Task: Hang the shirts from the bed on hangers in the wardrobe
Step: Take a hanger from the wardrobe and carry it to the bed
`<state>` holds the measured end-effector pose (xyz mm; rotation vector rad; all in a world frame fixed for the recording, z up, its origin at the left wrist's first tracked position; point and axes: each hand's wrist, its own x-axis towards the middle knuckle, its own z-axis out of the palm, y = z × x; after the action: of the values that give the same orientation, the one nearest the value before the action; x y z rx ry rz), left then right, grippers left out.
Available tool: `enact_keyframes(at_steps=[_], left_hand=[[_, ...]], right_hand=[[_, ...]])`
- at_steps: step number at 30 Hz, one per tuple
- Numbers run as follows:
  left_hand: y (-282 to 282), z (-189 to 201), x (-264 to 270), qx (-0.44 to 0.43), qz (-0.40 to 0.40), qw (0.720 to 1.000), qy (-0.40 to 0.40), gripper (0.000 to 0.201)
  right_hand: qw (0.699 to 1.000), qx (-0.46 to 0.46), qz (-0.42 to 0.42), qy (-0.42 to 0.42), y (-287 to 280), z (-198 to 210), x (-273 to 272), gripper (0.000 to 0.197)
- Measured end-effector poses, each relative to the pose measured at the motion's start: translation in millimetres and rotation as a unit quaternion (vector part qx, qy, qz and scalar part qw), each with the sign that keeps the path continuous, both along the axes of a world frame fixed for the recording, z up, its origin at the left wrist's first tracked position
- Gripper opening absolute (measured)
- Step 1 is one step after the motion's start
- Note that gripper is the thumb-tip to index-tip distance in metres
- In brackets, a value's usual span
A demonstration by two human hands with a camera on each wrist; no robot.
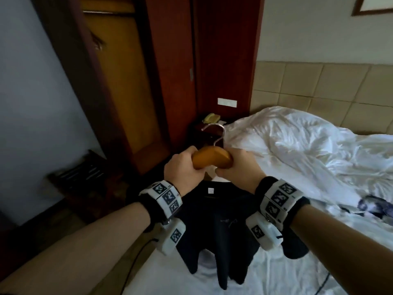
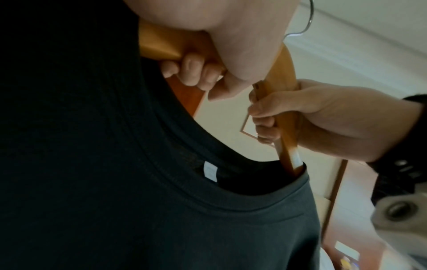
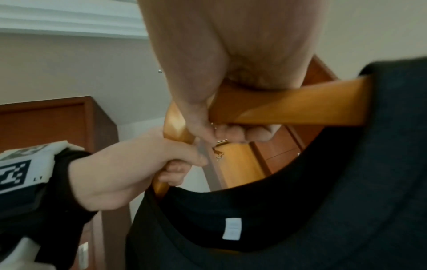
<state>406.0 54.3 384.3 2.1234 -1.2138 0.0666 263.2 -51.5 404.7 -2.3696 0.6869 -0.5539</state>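
Note:
A wooden hanger [image 1: 211, 159] with a metal hook [image 1: 214, 133] is held up over the bed's near corner. My left hand [image 1: 184, 169] grips its left arm and my right hand [image 1: 235, 167] grips its right arm. A black shirt [image 1: 217, 222] hangs from the hanger, both hanger arms inside its collar. The left wrist view shows the hanger [image 2: 285, 127], my left hand [image 2: 203, 76] and the right hand [image 2: 277, 117] curled round the wood above the collar [image 2: 184, 190]. In the right wrist view the hanger [image 3: 289, 107] enters the shirt [image 3: 346, 201] on both sides.
The open wardrobe [image 1: 127, 81] stands ahead on the left, its rail near the top. A bedside table with a telephone [image 1: 211, 118] sits behind the hanger. The white bed [image 1: 297, 158] fills the right, with another patterned garment [image 1: 370, 204] on it. A dark luggage rack [image 1: 83, 173] stands at the left.

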Motion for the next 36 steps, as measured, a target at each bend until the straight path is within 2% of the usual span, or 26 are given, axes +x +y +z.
enact_keyframes(at_steps=[6,14,19,22,25,28,33,36], left_hand=[[111,12,73,-0.020,0.136,0.991,0.002,0.016],[329,36,153,-0.055,0.317,0.946,0.036,0.021],[492,38,185,-0.061,0.402,0.912,0.058,0.033],[592,27,198,-0.073,0.458,0.884,0.051,0.014],[684,21,206,-0.082,0.506,0.857,0.045,0.011],[766,24,211,-0.082,0.552,0.829,0.043,0.012],[886,32,222,-0.066,0.618,0.782,0.045,0.025],[946,28,229,-0.058,0.647,0.757,0.062,0.045]], right_hand=[[0.989,-0.017,0.135,0.056,56,13,69,0.020],[0.954,-0.051,0.286,0.071,194,21,190,0.026],[0.914,-0.072,0.389,0.091,322,11,266,0.019],[0.872,-0.102,0.466,0.105,416,1,303,0.013],[0.828,-0.132,0.532,0.115,510,-1,326,0.014],[0.797,-0.131,0.577,0.120,595,0,342,0.018],[0.770,-0.074,0.627,0.094,721,4,375,0.020],[0.756,-0.052,0.644,0.105,789,3,396,0.021]])
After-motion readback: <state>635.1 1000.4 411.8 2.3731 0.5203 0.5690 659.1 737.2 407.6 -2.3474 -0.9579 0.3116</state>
